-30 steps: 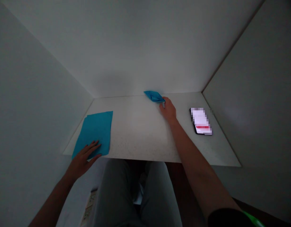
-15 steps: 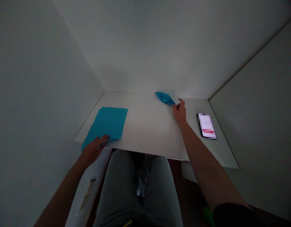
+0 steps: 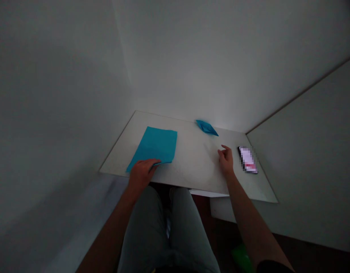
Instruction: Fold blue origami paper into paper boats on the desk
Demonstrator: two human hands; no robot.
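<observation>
Blue sheets of paper [image 3: 157, 143] lie on the left part of the white table, seemingly a small stack. My left hand [image 3: 142, 171] is closed on their near edge, which bends up slightly between thumb and fingers. Against the back wall rests a folded blue paper boat [image 3: 207, 128]. My right hand [image 3: 226, 158] hovers in front of the boat and apart from it, fingers loosely parted with nothing between them.
A phone [image 3: 248, 160] with a lit, blurred screen lies at the table's right side. Walls border the white table [image 3: 189, 170] at left, back and right. Something green [image 3: 242, 258] is low at the right, beneath the table's level.
My right hand has drawn back from the paper boat, leaving it by the wall. The left hand has gone from lying flat on the paper to gripping its near edge. The view has shifted.
</observation>
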